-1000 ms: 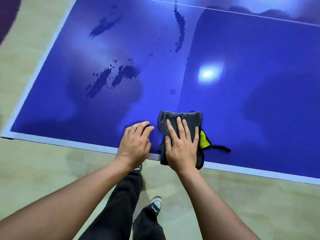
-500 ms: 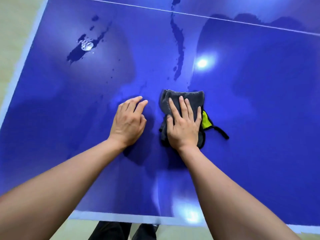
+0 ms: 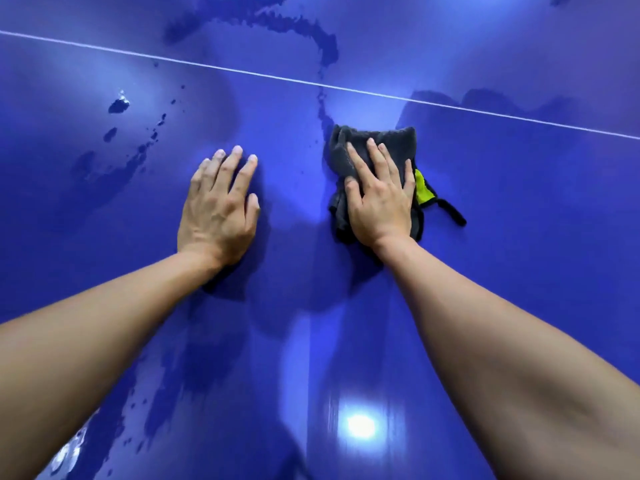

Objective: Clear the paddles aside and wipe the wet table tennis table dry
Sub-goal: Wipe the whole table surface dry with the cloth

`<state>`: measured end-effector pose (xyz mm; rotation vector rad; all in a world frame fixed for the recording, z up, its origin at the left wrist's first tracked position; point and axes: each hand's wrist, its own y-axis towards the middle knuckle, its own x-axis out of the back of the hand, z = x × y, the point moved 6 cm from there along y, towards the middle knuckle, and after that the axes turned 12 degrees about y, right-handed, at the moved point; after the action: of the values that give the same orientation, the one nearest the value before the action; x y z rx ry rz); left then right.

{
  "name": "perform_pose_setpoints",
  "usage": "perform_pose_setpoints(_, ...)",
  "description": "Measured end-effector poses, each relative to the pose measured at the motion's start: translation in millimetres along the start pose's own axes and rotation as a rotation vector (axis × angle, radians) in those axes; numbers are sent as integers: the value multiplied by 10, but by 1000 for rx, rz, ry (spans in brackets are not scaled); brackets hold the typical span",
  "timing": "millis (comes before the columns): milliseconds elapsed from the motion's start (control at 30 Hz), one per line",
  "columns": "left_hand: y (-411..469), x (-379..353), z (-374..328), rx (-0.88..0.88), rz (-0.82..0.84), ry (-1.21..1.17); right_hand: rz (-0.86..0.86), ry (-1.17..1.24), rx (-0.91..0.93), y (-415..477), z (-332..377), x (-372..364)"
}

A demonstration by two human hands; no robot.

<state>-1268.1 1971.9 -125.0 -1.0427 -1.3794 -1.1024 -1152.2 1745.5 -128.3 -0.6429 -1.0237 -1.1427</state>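
Both hands have slid farther up the blue counter (image 3: 519,209) since half a second ago, and its near edge has dropped out of view. One thin white line (image 3: 242,72) now crosses the surface just beyond the fingertips.

One dark grey cloth (image 3: 375,138) lies bunched on the counter right of centre, just short of that line. The right hand (image 3: 379,206) presses flat on it, fingers (image 3: 386,161) straight and slightly spread, covering its near half. One yellow-green patch (image 3: 423,188) and one black loop (image 3: 453,214) of the cloth stick out to the right of the hand.

The left hand (image 3: 220,216) rests palm down on the bare counter, apart from the cloth, its fingers (image 3: 242,174) straight and close together, holding nothing.

Water shows as one long dark streak (image 3: 322,46) above the cloth and a scatter of small puddles (image 3: 117,105) left of the left hand. One bright light glare (image 3: 360,426) sits between the two forearms.
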Motion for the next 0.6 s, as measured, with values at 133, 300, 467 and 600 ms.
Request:
perform_pose_setpoints(133,-12,1,3,-2,-19,-1,12,-31,-30,688,-86,-24)
perform_pose_setpoints(300,-16,-9,4,6,-30,-3,85,-58,-3,1254,-105,-76)
perform_pose_setpoints(467,-30,-20,14,9,-60,-19,112,-58,14,1389,-75,-69)
perform_pose_setpoints(600,-11,-28,18,6,-66,-17,157,-48,53,1181,110,-133)
